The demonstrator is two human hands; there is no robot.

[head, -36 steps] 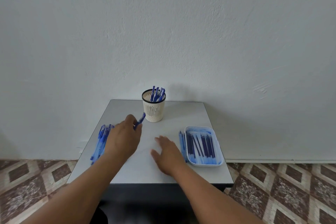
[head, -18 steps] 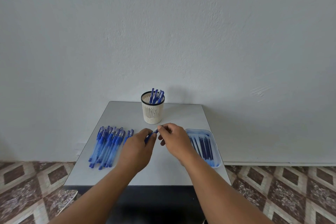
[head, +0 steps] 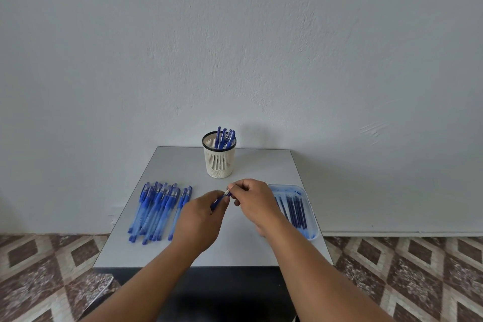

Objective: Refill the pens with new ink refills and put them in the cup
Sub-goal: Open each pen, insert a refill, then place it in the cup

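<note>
1. A small grey table (head: 183, 165) stands against a white wall (head: 235, 34) (patterned floor (head: 39, 269) below).
2. Left hand (head: 198, 219) and right hand (head: 254, 202) pinch one blue pen (head: 220, 198) together, near the cup (head: 219, 157).

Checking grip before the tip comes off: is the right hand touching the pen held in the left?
Touching. The head view shows the right hand pinching the pen at its tip end, no gap, while the left hand grips the barrel.
</note>
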